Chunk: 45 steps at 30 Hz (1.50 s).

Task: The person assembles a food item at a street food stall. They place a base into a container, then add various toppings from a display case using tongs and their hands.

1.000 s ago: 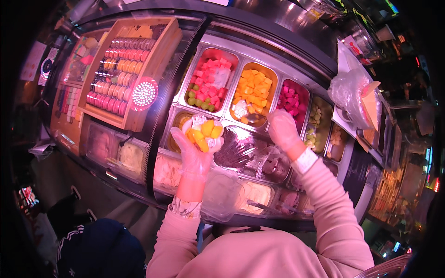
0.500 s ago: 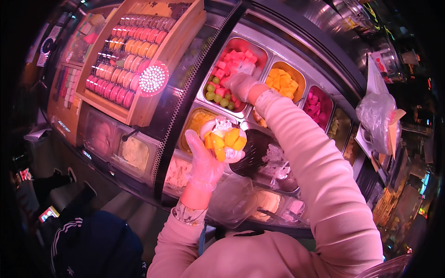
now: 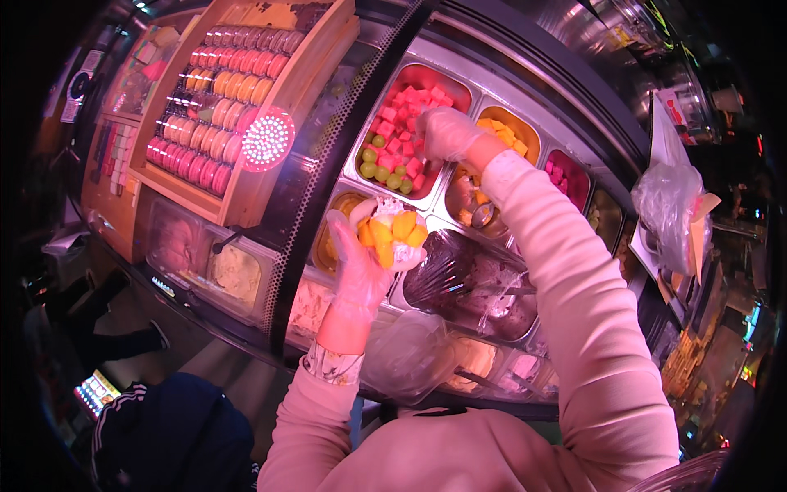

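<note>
In a clear glove, my left hand [image 3: 361,271] is closed round a small dessert topped with mango chunks [image 3: 392,234] and white cream-like shreds; its base is mostly hidden by my fingers. My gloved right hand [image 3: 449,134] hangs over the right wall of a metal tray of pink fruit cubes [image 3: 402,123] and green grapes [image 3: 383,167]. Its fingers are bunched and point down, and what they hold, if anything, is hidden. Just beyond it sits a tray of yellow mango cubes [image 3: 502,135], partly behind my wrist.
Below my right forearm lie a tray with a spoon [image 3: 482,215] and a dark tray under film [image 3: 443,262]. Ice-cream tubs [image 3: 238,271] and a wooden case of macarons [image 3: 217,107] stand left. A person in a dark jacket [image 3: 176,430] is at the lower left.
My right hand has drawn back from inside the pink fruit tray, rightwards to its edge, uncovering the cubes. My left hand with the dessert has shifted slightly left and up.
</note>
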Each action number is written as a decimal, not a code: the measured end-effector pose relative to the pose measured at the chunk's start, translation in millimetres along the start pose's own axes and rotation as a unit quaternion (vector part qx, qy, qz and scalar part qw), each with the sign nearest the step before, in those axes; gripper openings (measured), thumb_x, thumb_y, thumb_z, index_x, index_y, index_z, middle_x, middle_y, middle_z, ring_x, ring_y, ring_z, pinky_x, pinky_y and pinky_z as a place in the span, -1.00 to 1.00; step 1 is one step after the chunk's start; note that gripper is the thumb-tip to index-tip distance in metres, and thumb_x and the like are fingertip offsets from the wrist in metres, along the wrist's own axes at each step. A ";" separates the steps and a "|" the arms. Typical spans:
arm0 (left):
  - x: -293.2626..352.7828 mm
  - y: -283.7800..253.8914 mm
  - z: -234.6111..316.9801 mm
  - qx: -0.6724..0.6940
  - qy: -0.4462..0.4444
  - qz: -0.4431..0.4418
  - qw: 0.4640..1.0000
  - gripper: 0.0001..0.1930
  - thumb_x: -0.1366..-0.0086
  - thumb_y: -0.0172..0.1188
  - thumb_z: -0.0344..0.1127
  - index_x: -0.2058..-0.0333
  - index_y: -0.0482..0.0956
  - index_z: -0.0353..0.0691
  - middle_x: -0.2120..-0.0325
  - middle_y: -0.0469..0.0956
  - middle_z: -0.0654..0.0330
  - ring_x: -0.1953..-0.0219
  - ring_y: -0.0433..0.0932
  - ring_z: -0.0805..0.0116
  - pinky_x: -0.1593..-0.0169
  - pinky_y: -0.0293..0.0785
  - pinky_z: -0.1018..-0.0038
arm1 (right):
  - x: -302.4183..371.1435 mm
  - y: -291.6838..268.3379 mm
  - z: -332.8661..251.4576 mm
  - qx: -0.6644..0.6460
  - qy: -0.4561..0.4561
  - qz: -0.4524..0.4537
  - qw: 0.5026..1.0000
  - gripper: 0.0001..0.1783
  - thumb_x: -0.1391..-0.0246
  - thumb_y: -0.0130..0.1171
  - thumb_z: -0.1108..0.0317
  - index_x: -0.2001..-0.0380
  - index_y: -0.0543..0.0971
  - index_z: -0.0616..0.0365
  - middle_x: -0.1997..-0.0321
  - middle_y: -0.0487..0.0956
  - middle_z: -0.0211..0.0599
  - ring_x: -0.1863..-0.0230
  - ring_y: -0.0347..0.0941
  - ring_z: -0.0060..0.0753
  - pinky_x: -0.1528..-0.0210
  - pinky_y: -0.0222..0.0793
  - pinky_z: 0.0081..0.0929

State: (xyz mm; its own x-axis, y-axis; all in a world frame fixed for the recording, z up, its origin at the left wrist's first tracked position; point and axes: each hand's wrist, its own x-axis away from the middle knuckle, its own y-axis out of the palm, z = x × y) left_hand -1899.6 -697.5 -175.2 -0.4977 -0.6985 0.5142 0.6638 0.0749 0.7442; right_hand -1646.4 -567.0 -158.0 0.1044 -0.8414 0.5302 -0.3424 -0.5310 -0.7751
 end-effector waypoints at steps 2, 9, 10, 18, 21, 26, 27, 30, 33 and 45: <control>-9.4 -4.7 -2.7 0.018 -0.013 -0.005 1.000 0.01 -0.26 -0.18 0.68 -0.39 0.27 -0.02 -0.23 0.50 0.08 -0.16 0.61 0.02 0.02 0.69 -0.06 | 27.5 -9.4 -4.6 -0.192 -0.050 0.009 0.980 -0.75 0.06 0.49 0.42 0.27 0.69 0.20 0.21 0.70 -0.22 0.07 0.67 -0.37 0.04 0.55 -0.43; -20.3 23.1 7.0 -0.034 0.052 -0.036 0.997 -0.11 -0.39 -0.09 0.53 -0.40 0.26 -0.06 -0.27 0.46 0.16 -0.30 0.49 0.16 -0.28 0.52 0.09 | 117.4 16.4 -62.0 -0.210 -0.306 0.122 0.920 -0.70 -0.23 0.27 0.36 0.02 0.62 0.25 -0.14 0.60 0.07 -0.21 0.54 0.16 -0.30 0.44 -0.16; -20.5 25.9 7.0 -0.028 0.049 -0.034 0.998 -0.14 -0.42 -0.10 0.50 -0.41 0.26 -0.06 -0.30 0.44 0.16 -0.33 0.45 0.17 -0.31 0.49 0.08 | 118.2 35.9 -61.0 -0.217 -0.305 0.152 0.915 -0.63 -0.26 0.24 0.32 -0.06 0.56 0.27 -0.21 0.55 0.13 -0.26 0.48 0.24 -0.33 0.42 -0.13; -14.4 11.0 -1.9 0.056 0.007 -0.006 0.998 -0.29 -0.47 0.05 0.33 -0.38 0.33 -0.02 -0.31 0.43 0.16 -0.36 0.43 0.16 -0.31 0.52 0.09 | 120.3 71.0 -76.4 -0.117 -0.330 0.261 0.900 -0.61 -0.29 0.16 0.19 -0.01 0.52 0.29 -0.16 0.51 0.10 -0.18 0.48 0.23 -0.28 0.44 -0.06; -19.8 -13.6 -6.8 0.097 -0.002 -0.048 0.994 -0.29 -0.42 0.12 0.31 -0.34 0.36 -0.03 -0.27 0.47 0.16 -0.31 0.47 0.11 -0.17 0.64 0.11 | 99.9 37.0 -67.4 -0.324 -0.230 0.237 0.886 -0.66 -0.32 0.16 0.15 0.14 0.64 0.24 0.16 0.65 -0.07 0.00 0.61 0.07 -0.06 0.57 -0.17; -28.1 -4.1 -6.8 0.115 0.016 -0.075 0.990 -0.30 -0.35 0.23 0.29 -0.32 0.37 0.06 -0.18 0.53 0.20 -0.23 0.53 0.02 0.00 0.73 0.08 | -10.6 59.1 19.1 0.073 -0.107 0.209 0.969 -0.75 -0.09 0.24 0.29 0.29 0.72 0.25 0.22 0.70 0.06 0.13 0.63 0.16 0.02 0.55 -0.07; -29.8 -1.0 -7.5 0.114 0.021 -0.077 0.990 -0.30 -0.35 0.22 0.30 -0.31 0.38 0.05 -0.17 0.54 0.18 -0.22 0.53 0.02 0.02 0.73 0.10 | -22.9 72.6 23.2 0.072 -0.102 0.196 0.973 -0.77 -0.08 0.22 0.35 0.29 0.73 0.26 0.19 0.71 0.06 0.11 0.65 0.15 -0.02 0.56 -0.09; -34.1 -7.9 -5.1 0.097 0.026 -0.076 0.992 -0.31 -0.37 0.19 0.32 -0.31 0.38 0.05 -0.15 0.55 0.18 -0.22 0.54 0.03 0.04 0.72 0.12 | -33.6 82.0 -5.0 0.048 -0.026 0.157 0.986 -0.77 -0.08 0.20 0.43 0.25 0.76 0.26 0.12 0.73 0.07 0.04 0.68 0.14 -0.10 0.58 -0.15; -36.8 -6.0 -1.7 0.072 0.048 -0.089 0.992 -0.32 -0.40 0.14 0.34 -0.29 0.39 0.03 -0.14 0.56 0.18 -0.19 0.56 0.08 0.09 0.71 0.11 | -38.3 93.5 -15.5 -0.003 0.061 0.150 0.987 -0.74 -0.10 0.18 0.45 0.20 0.76 0.26 0.07 0.72 0.09 0.00 0.68 0.10 -0.10 0.60 -0.16; -28.2 -6.8 -1.3 0.080 0.048 -0.048 0.994 -0.27 -0.36 0.17 0.38 -0.28 0.38 -0.02 -0.10 0.55 0.21 -0.12 0.60 0.07 0.02 0.67 0.10 | -29.2 76.8 -3.3 0.046 -0.032 0.046 0.997 -0.59 0.14 0.33 0.50 0.11 0.68 0.29 0.04 0.69 0.17 -0.03 0.65 0.19 -0.07 0.59 -0.12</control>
State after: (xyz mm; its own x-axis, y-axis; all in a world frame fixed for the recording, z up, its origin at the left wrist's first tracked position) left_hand -1889.3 -679.2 -195.3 -0.4933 -0.7721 0.4006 0.5144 0.1124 0.8501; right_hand -1678.8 -582.9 -232.0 0.1367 -0.8905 0.4340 -0.2659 -0.4551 -0.8498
